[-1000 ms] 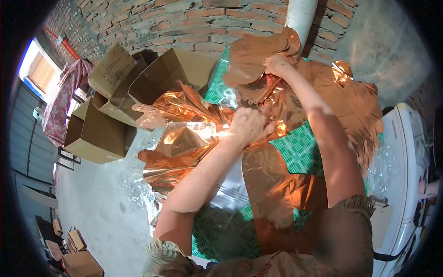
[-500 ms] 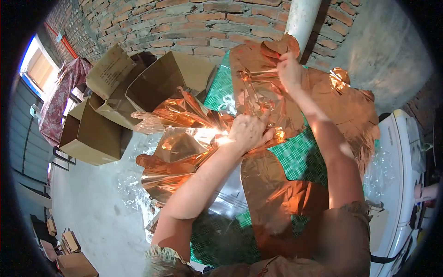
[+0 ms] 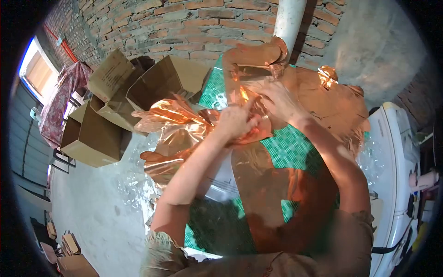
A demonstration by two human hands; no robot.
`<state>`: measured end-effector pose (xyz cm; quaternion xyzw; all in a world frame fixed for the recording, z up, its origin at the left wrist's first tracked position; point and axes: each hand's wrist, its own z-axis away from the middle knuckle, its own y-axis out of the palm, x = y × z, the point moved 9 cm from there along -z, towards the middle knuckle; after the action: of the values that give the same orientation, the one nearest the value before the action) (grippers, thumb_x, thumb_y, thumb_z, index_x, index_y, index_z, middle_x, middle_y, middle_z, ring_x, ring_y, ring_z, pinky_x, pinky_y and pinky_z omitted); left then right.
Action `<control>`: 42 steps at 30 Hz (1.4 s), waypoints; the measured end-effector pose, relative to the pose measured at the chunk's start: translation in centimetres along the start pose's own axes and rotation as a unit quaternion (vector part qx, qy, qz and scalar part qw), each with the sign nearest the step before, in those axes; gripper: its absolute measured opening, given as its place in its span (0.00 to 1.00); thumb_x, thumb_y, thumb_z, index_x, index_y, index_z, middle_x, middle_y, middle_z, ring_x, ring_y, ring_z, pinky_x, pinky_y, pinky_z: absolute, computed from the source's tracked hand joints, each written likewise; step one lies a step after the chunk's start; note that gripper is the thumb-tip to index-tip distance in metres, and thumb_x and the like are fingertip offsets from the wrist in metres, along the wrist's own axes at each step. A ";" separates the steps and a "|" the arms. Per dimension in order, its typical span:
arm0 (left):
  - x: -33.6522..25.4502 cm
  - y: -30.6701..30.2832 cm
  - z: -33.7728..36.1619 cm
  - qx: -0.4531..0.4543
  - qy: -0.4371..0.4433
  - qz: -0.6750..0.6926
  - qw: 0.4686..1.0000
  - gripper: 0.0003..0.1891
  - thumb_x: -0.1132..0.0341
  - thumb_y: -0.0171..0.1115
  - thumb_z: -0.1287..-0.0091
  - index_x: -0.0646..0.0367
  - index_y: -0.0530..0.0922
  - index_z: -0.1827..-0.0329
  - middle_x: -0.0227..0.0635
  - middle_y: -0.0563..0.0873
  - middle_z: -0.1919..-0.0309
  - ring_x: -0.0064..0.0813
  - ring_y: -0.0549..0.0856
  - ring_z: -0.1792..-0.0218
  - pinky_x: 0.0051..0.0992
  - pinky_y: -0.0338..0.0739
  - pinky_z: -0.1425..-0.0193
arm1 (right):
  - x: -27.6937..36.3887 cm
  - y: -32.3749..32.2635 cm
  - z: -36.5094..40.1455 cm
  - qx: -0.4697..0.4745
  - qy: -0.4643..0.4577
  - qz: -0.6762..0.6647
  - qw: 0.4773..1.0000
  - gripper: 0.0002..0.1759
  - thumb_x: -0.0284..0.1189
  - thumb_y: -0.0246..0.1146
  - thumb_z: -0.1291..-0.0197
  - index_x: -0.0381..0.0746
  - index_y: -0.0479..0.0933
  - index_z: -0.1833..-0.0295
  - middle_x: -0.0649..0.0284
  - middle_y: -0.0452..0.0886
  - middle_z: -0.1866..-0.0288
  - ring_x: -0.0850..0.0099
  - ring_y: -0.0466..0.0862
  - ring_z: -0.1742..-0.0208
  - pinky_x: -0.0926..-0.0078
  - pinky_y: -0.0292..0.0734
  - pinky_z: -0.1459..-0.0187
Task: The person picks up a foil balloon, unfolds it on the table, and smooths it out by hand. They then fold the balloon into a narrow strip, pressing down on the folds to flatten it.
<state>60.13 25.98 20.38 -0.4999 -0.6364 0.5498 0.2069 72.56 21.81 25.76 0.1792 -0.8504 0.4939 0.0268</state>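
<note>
Copper-coloured foil sheets with rounded, shaped edges, looking like flat foil balloons, cover a green checked surface (image 3: 288, 150). My left hand (image 3: 233, 122) is closed on bunched foil (image 3: 254, 131) in the middle, its index finger pointing up and to the right. Just right of it, my right hand (image 3: 282, 102) lies over the same foil, fingers stretched towards the left and slightly blurred. Beyond both hands, the upper foil piece (image 3: 256, 54) has a curled edge near the white pipe. Shiny crumpled foil (image 3: 177, 117) spreads out left of my left hand.
Open cardboard boxes (image 3: 99, 134) stand at the left on the concrete floor (image 3: 92, 198). A white pipe (image 3: 290, 23) runs down the brick wall (image 3: 184, 27). Clear plastic film (image 3: 134, 180) lies beside the foil. A white appliance (image 3: 387, 171) stands at the right.
My right hand has moved down and left from the foil's top edge, close to my left hand. The foil between them is more gathered. The view has shifted slightly.
</note>
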 end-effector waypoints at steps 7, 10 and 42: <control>2.2 -8.6 -0.2 -0.066 -0.044 0.090 0.993 0.35 0.45 0.64 0.29 0.47 0.69 0.22 0.52 0.91 0.57 0.56 0.89 0.51 0.50 0.82 0.45 | 0.9 -1.0 6.2 0.061 0.067 -0.050 0.995 0.21 0.37 0.63 0.30 0.35 0.81 0.39 0.51 0.82 0.43 0.49 0.78 0.38 0.54 0.73 0.35; 1.6 -10.9 0.6 -0.029 -0.068 0.116 0.991 0.25 0.49 0.67 0.27 0.56 0.83 0.35 0.50 0.92 0.56 0.49 0.91 0.55 0.41 0.83 0.47 | 1.5 -0.2 6.9 0.054 0.068 -0.069 0.994 0.24 0.39 0.65 0.32 0.34 0.80 0.37 0.50 0.82 0.42 0.48 0.78 0.38 0.54 0.73 0.34; -27.9 -38.1 3.5 -0.056 0.103 0.507 0.854 0.11 0.61 0.70 0.24 0.60 0.90 0.52 0.30 0.92 0.61 0.16 0.87 0.60 0.19 0.79 0.55 | 19.2 -32.6 13.4 -0.145 0.160 -0.354 0.910 0.31 0.48 0.74 0.33 0.32 0.80 0.39 0.60 0.87 0.46 0.75 0.84 0.45 0.77 0.75 0.42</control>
<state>53.28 4.08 61.80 -0.8176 -0.2992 0.4877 -0.0646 67.18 -9.47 50.28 0.3810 -0.7778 0.3456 0.3612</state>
